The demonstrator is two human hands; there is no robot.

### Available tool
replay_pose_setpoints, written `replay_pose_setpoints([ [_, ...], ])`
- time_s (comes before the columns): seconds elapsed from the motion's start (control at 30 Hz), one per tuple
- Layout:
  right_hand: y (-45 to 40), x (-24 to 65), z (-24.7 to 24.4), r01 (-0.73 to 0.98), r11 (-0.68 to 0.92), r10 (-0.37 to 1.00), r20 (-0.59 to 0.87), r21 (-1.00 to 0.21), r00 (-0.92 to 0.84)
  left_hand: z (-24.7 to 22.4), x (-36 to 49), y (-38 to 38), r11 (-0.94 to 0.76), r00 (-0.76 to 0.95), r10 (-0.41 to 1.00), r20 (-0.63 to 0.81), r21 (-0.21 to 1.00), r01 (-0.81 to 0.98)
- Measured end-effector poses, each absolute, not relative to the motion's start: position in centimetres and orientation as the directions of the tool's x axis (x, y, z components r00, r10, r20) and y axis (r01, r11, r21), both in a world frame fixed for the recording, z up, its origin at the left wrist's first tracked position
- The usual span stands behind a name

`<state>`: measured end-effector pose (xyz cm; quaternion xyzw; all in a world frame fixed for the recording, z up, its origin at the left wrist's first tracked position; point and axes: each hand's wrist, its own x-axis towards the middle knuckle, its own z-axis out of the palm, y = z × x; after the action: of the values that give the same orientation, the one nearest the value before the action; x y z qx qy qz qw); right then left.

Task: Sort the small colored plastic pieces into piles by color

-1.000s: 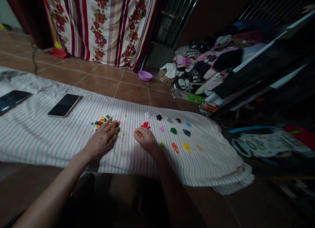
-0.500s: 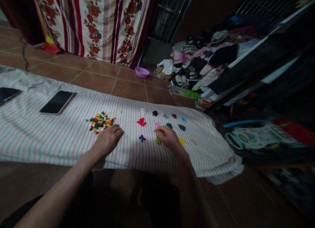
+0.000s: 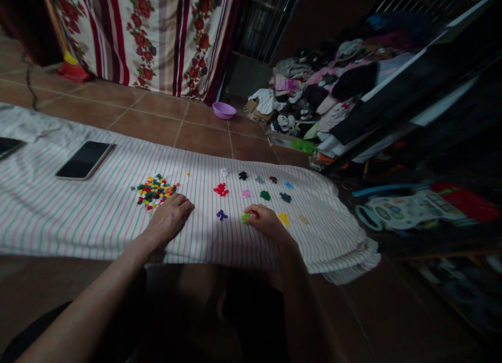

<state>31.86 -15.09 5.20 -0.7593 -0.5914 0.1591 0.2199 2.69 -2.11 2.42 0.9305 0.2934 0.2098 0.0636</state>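
A mixed heap of small coloured pieces (image 3: 155, 189) lies on the striped cloth (image 3: 196, 242). My left hand (image 3: 172, 215) rests flat on the cloth by the heap's near right edge, fingers extended. Small single-colour piles lie to the right, among them red (image 3: 221, 189), purple (image 3: 221, 215), pink (image 3: 246, 193), dark green (image 3: 265, 195) and yellow (image 3: 283, 218). My right hand (image 3: 262, 217) is over the light green pile (image 3: 246, 218), its fingers pinched together. Whatever is between those fingertips is too small to make out.
A phone (image 3: 85, 160) lies on the cloth at the left, with part of another dark device (image 3: 10, 146) beyond it. Behind the cloth, a purple basin (image 3: 224, 110) sits on the tiled floor near a heap of clothes (image 3: 314, 91).
My right hand has lowered onto the light green pile from just above it. My left hand stays beside the mixed heap. The whole view has shifted slightly.
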Motion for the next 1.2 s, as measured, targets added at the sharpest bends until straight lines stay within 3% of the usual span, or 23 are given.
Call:
replay_pose_setpoints([
  [0.53,-14.6,32.2,5.5,0.811,-0.293,0.95,-0.06,-0.507,0.306,2.1,2.0,-1.8,-0.837,0.739,0.545,0.396,0.204,0.508],
  [0.77,-14.2,32.2,5.5,0.833,-0.314,0.928,0.036,-0.455,0.37,2.4,1.5,-1.7,-0.838,0.738,0.541,0.404,0.187,0.512],
  [0.97,-13.0,30.8,5.5,0.846,-0.197,0.921,0.202,-0.495,0.332,2.4,1.3,-1.8,-0.84,0.749,0.542,0.381,0.209,0.501],
  [1.2,-10.0,26.0,4.8,0.85,0.063,0.953,0.284,-0.524,0.104,2.6,1.5,-2.0,-0.833,0.751,0.553,0.362,0.226,0.505],
])
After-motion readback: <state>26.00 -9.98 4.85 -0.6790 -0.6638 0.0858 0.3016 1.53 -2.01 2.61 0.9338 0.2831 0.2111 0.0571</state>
